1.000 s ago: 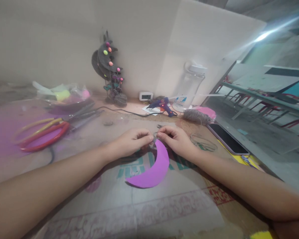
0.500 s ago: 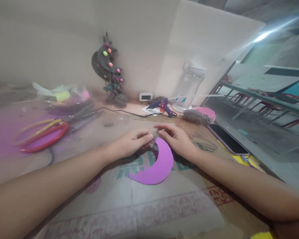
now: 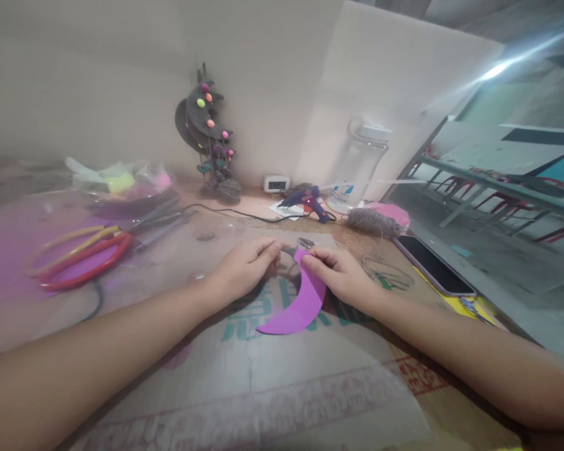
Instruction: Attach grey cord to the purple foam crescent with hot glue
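Note:
My right hand (image 3: pixel 336 269) pinches a flat purple crescent moon cutout (image 3: pixel 305 304) near its upper end, thumb on the front face. The crescent's lower tip points left, just over the table covering. My left hand (image 3: pixel 256 266) is closed beside it, thumb against fingers. A thin grey strand (image 3: pixel 289 249), which looks like yarn, runs from these fingers to the crescent's top; its end inside the hand is hidden. Just behind the crescent's top lies a small dark metal item (image 3: pixel 306 242), too small to name.
Scissors with red and yellow handles (image 3: pixel 87 257) lie at left. Behind my hands are a blue glue gun (image 3: pixel 310 203) with its cord, a small clock (image 3: pixel 276 183), a clear bottle (image 3: pixel 360 166) and grey yarn (image 3: pixel 369 221). A phone (image 3: pixel 435 264) lies right. A decorated crescent ornament (image 3: pixel 200 122) stands at the wall.
My hands have moved slightly apart. The right hand now grips the crescent's upper end, and the crescent has turned and tilted, looking narrower. The grey strand now shows stretched between the hands.

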